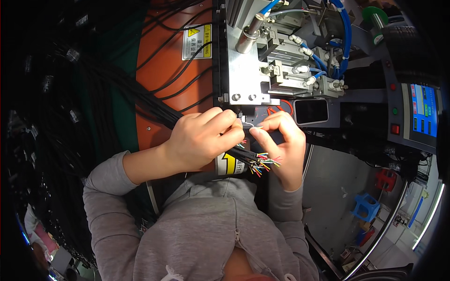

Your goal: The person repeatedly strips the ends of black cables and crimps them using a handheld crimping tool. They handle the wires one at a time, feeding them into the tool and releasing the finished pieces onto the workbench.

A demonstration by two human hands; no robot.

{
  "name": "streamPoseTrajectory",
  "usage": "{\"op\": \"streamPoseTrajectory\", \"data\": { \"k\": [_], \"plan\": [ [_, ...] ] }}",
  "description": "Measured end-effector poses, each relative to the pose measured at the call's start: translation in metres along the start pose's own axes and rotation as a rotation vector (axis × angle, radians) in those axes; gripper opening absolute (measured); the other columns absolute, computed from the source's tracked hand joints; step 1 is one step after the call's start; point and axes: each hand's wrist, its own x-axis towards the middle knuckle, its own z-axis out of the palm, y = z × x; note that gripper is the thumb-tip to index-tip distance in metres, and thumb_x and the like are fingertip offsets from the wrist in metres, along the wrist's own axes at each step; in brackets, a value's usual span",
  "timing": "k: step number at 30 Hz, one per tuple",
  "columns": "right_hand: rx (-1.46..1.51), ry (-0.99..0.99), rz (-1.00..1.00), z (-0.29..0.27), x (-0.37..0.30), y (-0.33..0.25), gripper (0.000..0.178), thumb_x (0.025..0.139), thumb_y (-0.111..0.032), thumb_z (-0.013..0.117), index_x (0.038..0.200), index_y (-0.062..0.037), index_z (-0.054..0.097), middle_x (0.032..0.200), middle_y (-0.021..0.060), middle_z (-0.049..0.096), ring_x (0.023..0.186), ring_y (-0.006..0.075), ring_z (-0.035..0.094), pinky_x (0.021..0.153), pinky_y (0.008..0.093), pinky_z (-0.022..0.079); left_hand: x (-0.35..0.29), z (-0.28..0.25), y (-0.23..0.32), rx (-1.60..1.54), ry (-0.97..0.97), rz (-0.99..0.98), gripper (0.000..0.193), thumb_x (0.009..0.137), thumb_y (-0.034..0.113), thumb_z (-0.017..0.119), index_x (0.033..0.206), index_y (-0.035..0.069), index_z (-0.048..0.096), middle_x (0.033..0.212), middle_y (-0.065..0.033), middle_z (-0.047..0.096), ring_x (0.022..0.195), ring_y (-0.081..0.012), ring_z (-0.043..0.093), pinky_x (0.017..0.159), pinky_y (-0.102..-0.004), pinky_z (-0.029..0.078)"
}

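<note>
My left hand point(199, 138) is closed, its fingertips pinched at the front of the machine's metal plate point(244, 77). A black cable seems to be in its grip, though the fingers cover most of it. Close by on the right, my right hand point(287, 140) pinches the tip of a thin pale wire point(250, 123) between thumb and forefinger. The wire spans the small gap between both hands. Under my hands lies a bundle of black cables with fanned-out coloured wire ends point(262, 163), red, yellow, blue, green and white.
Black cables point(154, 100) run across an orange surface point(161, 70) on the left. Pneumatic cylinders point(290, 77) with blue hoses point(348, 37) stand behind the plate. A phone point(311, 111) lies right of it, near red-handled pliers point(284, 105). Further right is a control screen point(424, 112).
</note>
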Motion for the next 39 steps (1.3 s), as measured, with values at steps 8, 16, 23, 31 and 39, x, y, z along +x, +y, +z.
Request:
{"op": "streamPoseTrajectory", "data": {
  "k": [8, 16, 23, 31, 39],
  "plan": [
    [0.23, 0.048, 0.122, 0.005, -0.01, 0.03, 0.007, 0.076, 0.001, 0.071, 0.08, 0.0023, 0.066, 0.077, 0.0088, 0.065, 0.074, 0.0166, 0.06, 0.066, 0.0279, 0.047, -0.006, 0.009, 0.007, 0.077, -0.066, -0.001, 0.033, 0.07, 0.006, 0.064, 0.103, 0.007, 0.068, 0.068, 0.0022, 0.048, 0.056, -0.0092, 0.048, 0.043, -0.0227, 0.039],
    [-0.249, 0.099, -0.063, 0.03, -0.008, 0.027, 0.008, 0.075, 0.001, 0.065, 0.073, -0.0016, 0.058, 0.07, 0.01, 0.057, 0.064, 0.0262, 0.053, 0.06, 0.0351, 0.042, -0.009, 0.009, 0.015, 0.258, -0.234, -0.09, 0.034, 0.07, 0.011, 0.062, 0.103, 0.007, 0.068, 0.074, 0.0005, 0.045, 0.059, -0.0091, 0.048, 0.044, -0.0204, 0.039],
    [-0.006, 0.198, 0.02, 0.041, -0.01, 0.043, 0.007, 0.076, 0.002, 0.062, 0.073, -0.001, 0.057, 0.07, 0.0054, 0.055, 0.064, 0.0161, 0.051, 0.058, 0.0295, 0.041, -0.007, 0.011, 0.015, 0.259, -0.188, -0.095, 0.033, 0.069, 0.012, 0.063, 0.101, 0.006, 0.068, 0.071, 0.0007, 0.043, 0.056, -0.0087, 0.048, 0.043, -0.0211, 0.038],
    [0.408, 0.132, 0.314, 0.041, -0.014, 0.053, 0.005, 0.085, -0.001, 0.054, 0.08, 0.0002, 0.055, 0.074, -0.0003, 0.057, 0.066, 0.005, 0.047, 0.061, 0.0201, 0.039, -0.007, 0.015, 0.0, 0.14, -0.097, -0.078, 0.021, 0.069, 0.011, 0.064, 0.09, 0.008, 0.068, 0.079, 0.0014, 0.059, 0.058, -0.0096, 0.055, 0.047, -0.0223, 0.041],
    [0.371, 0.301, 0.172, 0.046, -0.013, 0.045, 0.007, 0.08, 0.003, 0.066, 0.085, -0.0003, 0.062, 0.079, 0.003, 0.061, 0.072, 0.0092, 0.055, 0.067, 0.0238, 0.046, -0.011, -0.002, 0.013, 0.288, -0.273, -0.164, 0.02, 0.067, 0.007, 0.063, 0.085, 0.002, 0.063, 0.075, -0.0022, 0.051, 0.062, -0.0109, 0.057, 0.051, -0.0236, 0.046]
  ]
}}
